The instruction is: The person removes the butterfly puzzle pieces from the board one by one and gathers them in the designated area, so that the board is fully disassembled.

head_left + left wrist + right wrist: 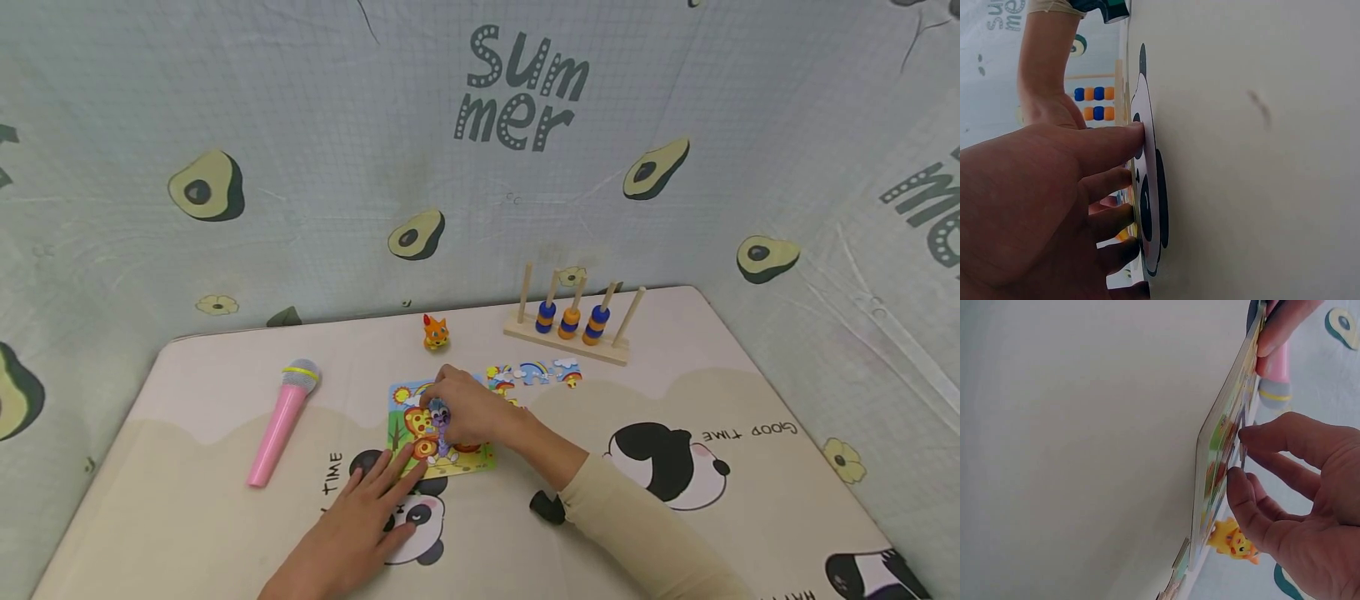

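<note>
A colourful jigsaw puzzle board [397, 417] with cartoon animals lies flat on the table. My left hand [360, 517] has its fingers spread, the fingertips resting on the board's lower left edge and the thumb on the tablecloth. Over the board's middle, my right hand [468, 408] pinches a puzzle piece [1243, 453], which appears edge-on in the right wrist view. That piece is close over the board, and in the head view the hand hides much of the board's right side. Several loose puzzle pieces [535, 372] lie just beyond the board to the right.
A pink toy microphone [277, 433] lies to the left. At the back stand a small orange toy animal [436, 332] and a wooden bead counter [566, 340] with blue and orange rings. Panda prints mark the tablecloth [600, 533]; a patterned sheet [315, 167] hangs behind the table.
</note>
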Action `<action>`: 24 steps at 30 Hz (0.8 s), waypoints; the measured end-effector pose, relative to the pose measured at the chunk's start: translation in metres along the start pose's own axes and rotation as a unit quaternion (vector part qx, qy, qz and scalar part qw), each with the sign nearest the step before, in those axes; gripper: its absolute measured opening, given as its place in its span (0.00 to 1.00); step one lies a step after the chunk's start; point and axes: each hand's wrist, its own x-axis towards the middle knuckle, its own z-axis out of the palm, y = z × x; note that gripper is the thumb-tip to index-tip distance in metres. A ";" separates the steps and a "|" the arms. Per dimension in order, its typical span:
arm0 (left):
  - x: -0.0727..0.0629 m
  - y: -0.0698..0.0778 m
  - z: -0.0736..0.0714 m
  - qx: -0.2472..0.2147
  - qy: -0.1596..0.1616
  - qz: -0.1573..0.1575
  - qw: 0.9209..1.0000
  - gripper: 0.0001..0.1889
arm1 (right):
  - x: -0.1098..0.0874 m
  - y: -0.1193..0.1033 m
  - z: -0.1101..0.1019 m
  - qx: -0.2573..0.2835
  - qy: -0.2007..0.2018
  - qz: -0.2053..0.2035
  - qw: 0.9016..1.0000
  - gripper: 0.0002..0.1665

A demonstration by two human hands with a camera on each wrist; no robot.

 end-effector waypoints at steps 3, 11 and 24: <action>0.000 0.000 0.000 0.000 0.000 -0.001 1.000 0.36 | 0.001 0.001 0.001 0.003 -0.001 0.003 1.000 0.29; 0.000 0.001 -0.001 0.003 -0.002 0.001 1.000 0.36 | 0.000 0.001 0.000 0.017 -0.005 0.002 1.000 0.28; 0.000 0.003 -0.002 -0.002 -0.011 -0.018 1.000 0.36 | -0.009 0.012 -0.005 0.058 0.007 0.003 0.998 0.28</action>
